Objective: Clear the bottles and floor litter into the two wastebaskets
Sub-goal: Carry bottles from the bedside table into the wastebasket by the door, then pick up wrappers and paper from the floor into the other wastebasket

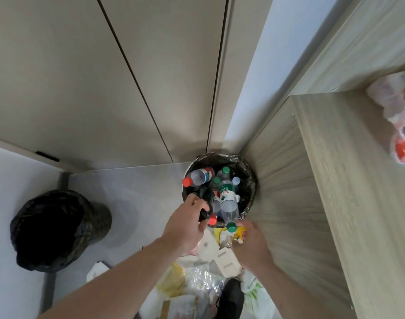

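- We look down on a bin (249, 178) in the corner beside the desk (335, 180), lined in black and crowded with bottles (226, 194), red and green caps showing.
- Our left hand (187, 224) curls round a fold of the black liner (205, 203) at the near rim, pinching it.
- Our right hand (252, 242) reaches by the rim near a green-capped bottle (230, 212) and yellow scraps; we cannot tell if it holds anything.
- A second bin (59, 229), also bagged in black, stands well apart to the left and looks dark inside; we cannot see its contents.
- Litter (208, 268) remains on the floor below our arms: paper, card, clear and yellow-green plastic.
- We judge the bottle half largely done and the floor litter mostly left.
- A plastic bag (397, 116) sits on the desk.
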Demonstrator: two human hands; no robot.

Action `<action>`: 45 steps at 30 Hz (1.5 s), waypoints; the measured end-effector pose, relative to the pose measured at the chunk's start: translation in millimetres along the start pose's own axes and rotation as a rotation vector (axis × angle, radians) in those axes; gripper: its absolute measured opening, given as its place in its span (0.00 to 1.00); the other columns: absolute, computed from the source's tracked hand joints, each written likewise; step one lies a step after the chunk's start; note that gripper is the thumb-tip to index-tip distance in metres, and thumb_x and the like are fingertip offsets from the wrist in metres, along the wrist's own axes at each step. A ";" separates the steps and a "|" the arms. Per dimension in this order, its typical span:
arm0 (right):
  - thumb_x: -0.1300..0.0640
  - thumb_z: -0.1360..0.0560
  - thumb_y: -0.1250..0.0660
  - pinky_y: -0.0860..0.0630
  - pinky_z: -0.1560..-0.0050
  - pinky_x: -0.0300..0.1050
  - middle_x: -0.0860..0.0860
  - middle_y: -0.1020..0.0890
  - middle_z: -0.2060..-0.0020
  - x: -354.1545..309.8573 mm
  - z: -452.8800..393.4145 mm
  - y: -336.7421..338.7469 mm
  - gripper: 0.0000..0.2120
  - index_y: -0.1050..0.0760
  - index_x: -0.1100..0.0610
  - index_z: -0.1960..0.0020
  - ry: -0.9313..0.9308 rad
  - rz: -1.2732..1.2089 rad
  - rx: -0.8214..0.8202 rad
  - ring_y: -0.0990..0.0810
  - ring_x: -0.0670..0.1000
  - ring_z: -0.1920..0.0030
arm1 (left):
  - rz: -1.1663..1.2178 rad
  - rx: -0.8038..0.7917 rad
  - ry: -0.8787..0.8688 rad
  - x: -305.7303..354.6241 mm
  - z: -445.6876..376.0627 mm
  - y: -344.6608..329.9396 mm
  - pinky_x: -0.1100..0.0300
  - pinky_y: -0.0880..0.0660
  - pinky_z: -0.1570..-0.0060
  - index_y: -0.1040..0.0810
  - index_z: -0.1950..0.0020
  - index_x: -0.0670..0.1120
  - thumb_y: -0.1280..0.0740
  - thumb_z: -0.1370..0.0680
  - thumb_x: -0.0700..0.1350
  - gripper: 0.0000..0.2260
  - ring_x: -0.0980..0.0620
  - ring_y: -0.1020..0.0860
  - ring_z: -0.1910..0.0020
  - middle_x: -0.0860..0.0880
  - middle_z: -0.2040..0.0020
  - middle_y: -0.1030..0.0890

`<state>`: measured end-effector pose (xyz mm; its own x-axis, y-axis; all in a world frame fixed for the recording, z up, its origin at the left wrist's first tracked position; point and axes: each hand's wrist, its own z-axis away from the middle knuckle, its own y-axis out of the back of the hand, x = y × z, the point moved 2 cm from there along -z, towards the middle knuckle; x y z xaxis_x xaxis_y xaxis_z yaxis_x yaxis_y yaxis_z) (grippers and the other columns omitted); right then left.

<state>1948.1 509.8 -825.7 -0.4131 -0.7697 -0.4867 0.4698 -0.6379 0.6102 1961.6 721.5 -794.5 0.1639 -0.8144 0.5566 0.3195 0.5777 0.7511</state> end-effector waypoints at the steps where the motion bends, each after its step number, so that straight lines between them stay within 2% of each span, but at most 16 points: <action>1: 0.60 0.27 0.27 0.26 0.48 0.42 0.45 0.29 0.41 4.3 4.3 0.7 0.20 0.27 0.42 0.41 0.000 -0.014 0.005 0.22 0.49 0.48 | -0.014 -0.012 -0.006 0.9 -5.0 -2.1 0.57 0.22 0.52 0.25 0.38 0.54 0.30 0.21 0.49 0.12 0.52 0.22 0.54 0.56 0.39 0.31; 5: 0.58 0.25 0.28 0.26 0.47 0.41 0.44 0.31 0.42 22.9 15.8 0.3 0.18 0.28 0.44 0.40 -0.013 -0.038 -0.004 0.24 0.45 0.51 | -0.074 -0.051 0.026 1.3 -22.7 -12.2 0.59 0.22 0.51 0.26 0.36 0.52 0.30 0.20 0.46 0.14 0.50 0.21 0.50 0.53 0.36 0.31; 8: 0.58 0.26 0.28 0.22 0.46 0.46 0.43 0.32 0.42 34.3 20.8 -0.9 0.19 0.30 0.43 0.41 -0.035 -0.050 -0.015 0.22 0.46 0.49 | -0.082 -0.081 0.084 -2.4 -32.6 -20.2 0.55 0.22 0.47 0.27 0.34 0.50 0.31 0.21 0.41 0.16 0.47 0.22 0.48 0.50 0.34 0.33; 13: 0.60 0.25 0.30 0.25 0.48 0.39 0.43 0.32 0.41 43.7 31.2 -5.8 0.19 0.30 0.43 0.40 -0.040 -0.027 -0.036 0.22 0.44 0.47 | -0.039 -0.177 0.118 -10.3 -35.7 -33.4 0.52 0.21 0.45 0.29 0.30 0.49 0.31 0.24 0.36 0.24 0.46 0.21 0.47 0.51 0.32 0.36; 16: 0.59 0.27 0.29 0.19 0.51 0.46 0.41 0.32 0.41 46.5 37.3 -10.9 0.21 0.29 0.42 0.40 -0.046 -0.032 -0.070 0.21 0.43 0.46 | -0.023 -0.156 0.097 -13.1 -22.0 -36.9 0.56 0.22 0.45 0.30 0.28 0.50 0.32 0.22 0.39 0.23 0.49 0.21 0.47 0.52 0.30 0.37; 18: 0.58 0.27 0.28 0.19 0.49 0.45 0.40 0.33 0.40 45.2 41.2 -12.6 0.21 0.31 0.41 0.39 -0.040 -0.020 -0.088 0.21 0.43 0.47 | 0.002 -0.135 0.100 -19.3 -4.3 -36.8 0.60 0.24 0.46 0.30 0.29 0.52 0.32 0.21 0.41 0.21 0.52 0.22 0.48 0.54 0.30 0.36; 20: 0.58 0.26 0.29 0.23 0.49 0.38 0.40 0.33 0.39 41.1 45.1 -12.4 0.22 0.32 0.39 0.40 -0.023 -0.021 -0.093 0.22 0.40 0.49 | 0.026 -0.129 0.125 -33.4 16.9 -36.9 0.61 0.24 0.45 0.30 0.30 0.53 0.33 0.20 0.42 0.20 0.54 0.22 0.49 0.56 0.31 0.36; 22: 0.59 0.26 0.29 0.26 0.52 0.35 0.40 0.33 0.38 36.0 48.5 -12.4 0.22 0.33 0.38 0.41 -0.001 -0.019 -0.095 0.22 0.39 0.51 | 0.042 -0.141 0.203 -55.1 40.3 -36.1 0.61 0.24 0.44 0.29 0.31 0.54 0.34 0.20 0.42 0.18 0.55 0.23 0.52 0.58 0.32 0.36; 24: 0.59 0.26 0.29 0.28 0.54 0.34 0.40 0.33 0.37 30.9 51.7 -13.1 0.22 0.33 0.38 0.41 0.013 -0.012 -0.107 0.22 0.41 0.51 | 0.049 -0.124 0.305 -79.7 66.2 -32.7 0.59 0.24 0.43 0.27 0.34 0.55 0.34 0.21 0.42 0.17 0.55 0.23 0.50 0.58 0.33 0.36; 29: 0.59 0.25 0.30 0.27 0.52 0.38 0.41 0.33 0.38 12.5 61.4 -16.3 0.22 0.33 0.40 0.40 0.064 0.035 -0.144 0.22 0.43 0.49 | 0.050 -0.141 0.528 -126.1 148.6 -21.3 0.56 0.23 0.45 0.27 0.39 0.56 0.33 0.24 0.42 0.16 0.53 0.22 0.46 0.57 0.36 0.33; 32: 0.57 0.25 0.30 0.24 0.48 0.42 0.43 0.33 0.36 -0.5 71.5 -19.0 0.21 0.30 0.43 0.36 0.096 0.087 -0.198 0.22 0.45 0.46 | 0.052 -0.151 0.638 -141.2 199.9 -10.4 0.54 0.24 0.41 0.28 0.43 0.59 0.34 0.24 0.44 0.14 0.50 0.22 0.42 0.53 0.36 0.30; 37: 0.56 0.25 0.30 0.28 0.50 0.40 0.44 0.33 0.34 -24.3 92.2 -9.2 0.21 0.29 0.45 0.35 0.187 0.217 -0.293 0.23 0.47 0.43 | 0.032 -0.172 0.789 -145.8 265.7 6.2 0.59 0.26 0.39 0.25 0.35 0.54 0.32 0.24 0.47 0.18 0.52 0.21 0.43 0.54 0.33 0.33; 40: 0.57 0.26 0.30 0.27 0.49 0.40 0.45 0.32 0.35 -34.5 106.9 1.3 0.21 0.29 0.45 0.35 0.236 0.252 -0.307 0.24 0.46 0.47 | 0.102 -0.119 0.831 -132.1 284.3 11.1 0.58 0.26 0.39 0.25 0.36 0.53 0.32 0.24 0.47 0.16 0.50 0.21 0.43 0.53 0.34 0.33; 43: 0.57 0.28 0.30 0.24 0.49 0.44 0.43 0.32 0.37 -40.2 118.6 6.7 0.21 0.29 0.43 0.38 0.224 0.269 -0.307 0.22 0.46 0.52 | 0.167 -0.096 0.816 -113.6 288.9 12.7 0.56 0.25 0.40 0.28 0.46 0.60 0.33 0.24 0.46 0.11 0.49 0.21 0.44 0.52 0.36 0.32; 45: 0.57 0.28 0.30 0.24 0.51 0.44 0.43 0.31 0.38 -42.1 124.5 3.4 0.21 0.30 0.41 0.40 0.211 0.276 -0.298 0.23 0.45 0.51 | 0.195 -0.095 0.788 -111.4 287.4 7.4 0.57 0.26 0.41 0.27 0.45 0.59 0.33 0.24 0.45 0.11 0.50 0.21 0.43 0.52 0.36 0.32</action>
<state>1869.9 543.0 -725.3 -0.0875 -0.8799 -0.4670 0.7567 -0.3636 0.5434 1677.4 832.1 -749.0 0.8215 -0.5196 0.2348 0.2893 0.7347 0.6136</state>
